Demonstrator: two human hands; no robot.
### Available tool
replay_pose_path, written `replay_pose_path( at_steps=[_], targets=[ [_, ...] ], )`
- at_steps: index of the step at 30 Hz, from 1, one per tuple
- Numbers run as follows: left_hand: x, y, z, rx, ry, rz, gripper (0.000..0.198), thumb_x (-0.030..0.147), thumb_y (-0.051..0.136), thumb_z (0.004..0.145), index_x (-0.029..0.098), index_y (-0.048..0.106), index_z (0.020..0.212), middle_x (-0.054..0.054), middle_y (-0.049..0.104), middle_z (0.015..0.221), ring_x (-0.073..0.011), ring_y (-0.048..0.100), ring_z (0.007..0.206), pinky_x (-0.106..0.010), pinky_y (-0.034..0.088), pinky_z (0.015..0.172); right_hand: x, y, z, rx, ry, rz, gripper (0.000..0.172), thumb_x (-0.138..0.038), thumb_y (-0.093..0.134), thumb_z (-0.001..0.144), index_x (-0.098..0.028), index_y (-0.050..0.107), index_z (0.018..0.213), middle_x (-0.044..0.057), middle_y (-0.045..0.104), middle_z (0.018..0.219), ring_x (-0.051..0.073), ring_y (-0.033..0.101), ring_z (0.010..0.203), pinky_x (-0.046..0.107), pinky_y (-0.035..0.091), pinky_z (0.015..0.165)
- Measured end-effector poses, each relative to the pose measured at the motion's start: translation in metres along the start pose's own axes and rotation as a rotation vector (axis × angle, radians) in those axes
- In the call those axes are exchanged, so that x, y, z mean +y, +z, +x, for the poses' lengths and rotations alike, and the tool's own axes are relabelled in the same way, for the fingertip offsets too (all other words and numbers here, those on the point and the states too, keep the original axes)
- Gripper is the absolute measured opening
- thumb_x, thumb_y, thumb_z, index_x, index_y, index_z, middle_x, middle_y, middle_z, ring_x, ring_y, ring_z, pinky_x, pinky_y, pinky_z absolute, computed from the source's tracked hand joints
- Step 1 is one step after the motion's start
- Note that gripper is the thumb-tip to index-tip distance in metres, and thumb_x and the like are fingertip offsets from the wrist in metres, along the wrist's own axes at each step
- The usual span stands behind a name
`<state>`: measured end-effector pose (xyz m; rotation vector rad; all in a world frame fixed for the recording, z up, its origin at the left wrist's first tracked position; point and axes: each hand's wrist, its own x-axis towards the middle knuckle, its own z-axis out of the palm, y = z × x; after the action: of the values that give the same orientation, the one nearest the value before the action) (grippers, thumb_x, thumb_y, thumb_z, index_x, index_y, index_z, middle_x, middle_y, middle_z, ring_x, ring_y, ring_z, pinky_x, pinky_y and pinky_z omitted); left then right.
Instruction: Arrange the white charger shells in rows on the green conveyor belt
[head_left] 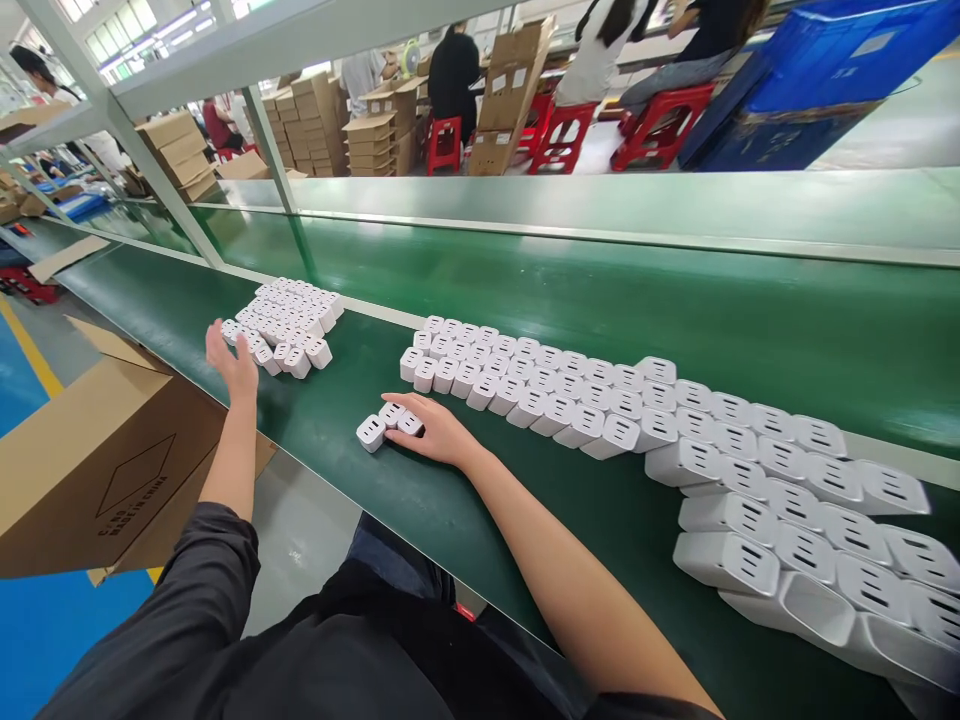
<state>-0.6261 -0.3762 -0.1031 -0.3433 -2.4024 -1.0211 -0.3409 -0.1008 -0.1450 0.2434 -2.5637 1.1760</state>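
White plug-shaped charger housings with dark slots stand in groups on the green bench. My right hand [439, 430] curls its thumb and fingers around a small cluster of white charger housings [409, 423] at the middle of the bench. One more charger housing [370, 432] touches this cluster on its left. At the near left edge of the left group of charger housings [289, 310], my left hand [234, 365] is held with its fingers apart. Whether its fingertips touch the nearest housings, I cannot tell. A long block of charger housings [555, 385] runs to the right beyond my right hand.
An open cardboard box [97, 450] stands below the bench edge at left. White frame posts [161, 180] and a rail rise behind the bench. Across a green belt [525, 270], people sit on red stools [566, 135] among stacked cartons and a blue bin [840, 70].
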Motion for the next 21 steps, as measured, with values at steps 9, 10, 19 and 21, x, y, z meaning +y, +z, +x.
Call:
replay_pose_path(
  at_steps=[9, 10, 19, 21],
  targets=[
    [-0.034, 0.061, 0.026, 0.130, -0.475, -0.146, 0.079, 0.066, -0.008, 0.095, 0.021, -0.011, 0.160, -0.016, 0.019, 0.167, -0.0281, 0.022, 0.154, -0.055, 0.032, 0.120, 0.001, 0.001, -0.001, -0.018, 0.018, -0.003, 0.051, -0.047, 0.061, 0.092, -0.028, 0.053, 0.139, 0.007, 0.065, 0.132, 0.029, 0.064, 0.118, 0.047, 0.052, 0.101],
    [-0.033, 0.067, 0.029, 0.138, -0.502, -0.167, 0.080, 0.065, -0.009, 0.095, 0.018, -0.010, 0.160, -0.017, 0.016, 0.167, -0.0285, 0.019, 0.155, -0.055, 0.030, 0.122, 0.001, 0.001, -0.001, -0.021, 0.026, 0.000, 0.051, -0.047, 0.061, 0.092, -0.028, 0.053, 0.139, 0.007, 0.065, 0.132, 0.028, 0.064, 0.117, 0.047, 0.052, 0.101],
    [-0.028, 0.071, 0.032, 0.155, -0.462, -0.271, 0.069, 0.059, 0.025, 0.101, 0.022, 0.009, 0.158, -0.013, 0.014, 0.168, -0.0247, 0.002, 0.158, -0.050, 0.008, 0.129, 0.002, 0.001, -0.001, -0.016, 0.034, -0.015, 0.049, -0.047, 0.062, 0.092, -0.030, 0.054, 0.137, 0.006, 0.066, 0.129, 0.028, 0.064, 0.116, 0.046, 0.053, 0.100],
    [-0.024, 0.067, 0.026, 0.123, -0.449, -0.256, 0.074, 0.059, 0.041, 0.097, 0.024, 0.016, 0.156, -0.014, 0.011, 0.168, -0.0296, 0.002, 0.157, -0.053, 0.010, 0.128, 0.002, 0.001, -0.001, -0.014, 0.035, -0.015, 0.049, -0.046, 0.062, 0.092, -0.030, 0.054, 0.137, 0.006, 0.066, 0.130, 0.028, 0.063, 0.116, 0.046, 0.052, 0.100]
  ],
)
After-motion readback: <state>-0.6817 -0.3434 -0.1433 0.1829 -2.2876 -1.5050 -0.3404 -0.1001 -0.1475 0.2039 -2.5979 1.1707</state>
